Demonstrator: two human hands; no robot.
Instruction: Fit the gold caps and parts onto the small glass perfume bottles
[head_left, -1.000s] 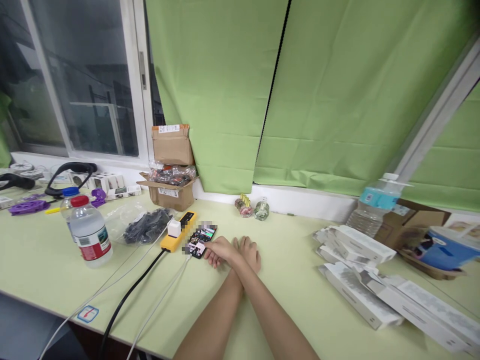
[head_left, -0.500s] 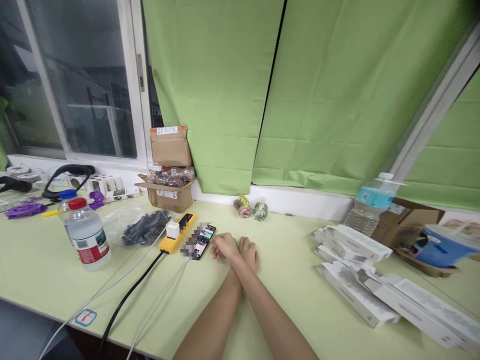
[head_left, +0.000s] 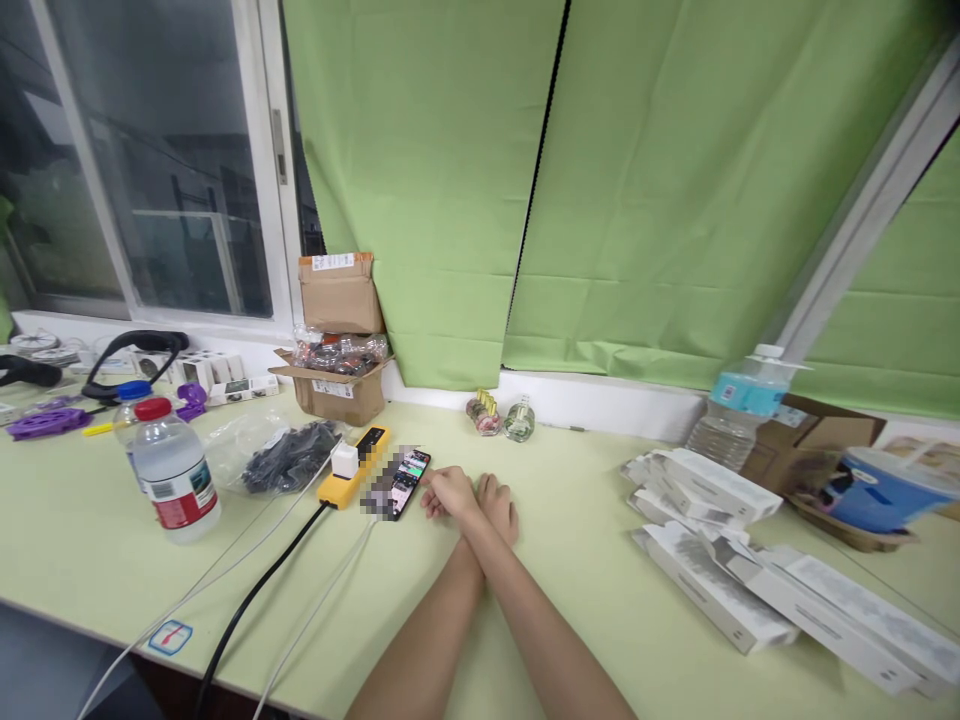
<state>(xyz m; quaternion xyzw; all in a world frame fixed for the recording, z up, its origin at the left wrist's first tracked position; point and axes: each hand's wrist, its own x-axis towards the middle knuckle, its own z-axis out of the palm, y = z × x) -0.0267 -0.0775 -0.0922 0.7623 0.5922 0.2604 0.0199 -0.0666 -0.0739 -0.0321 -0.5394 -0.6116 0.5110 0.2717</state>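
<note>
My forearms cross on the table, right over left at the wrists. My right hand (head_left: 450, 492) lies on the left side of the crossing, loosely curled, beside the right edge of a smartphone (head_left: 409, 482). Whether a fingertip touches the phone is hard to make out. The phone lies face up with its screen lit, partly pixelated, and a white cable (head_left: 330, 590) runs from its lower end. Just right of the other hand, my left hand (head_left: 498, 506) rests knuckles up, its fingers bent down against the tabletop. I see no object in either hand.
A yellow power strip (head_left: 330, 492) with a white charger (head_left: 345, 461) stands left of the phone, near a bagged black bundle (head_left: 289, 458) and a red-capped bottle (head_left: 180, 480). Small glass jars (head_left: 520, 420) stand behind. Flattened white boxes (head_left: 720, 590) and a large bottle (head_left: 739, 410) are right.
</note>
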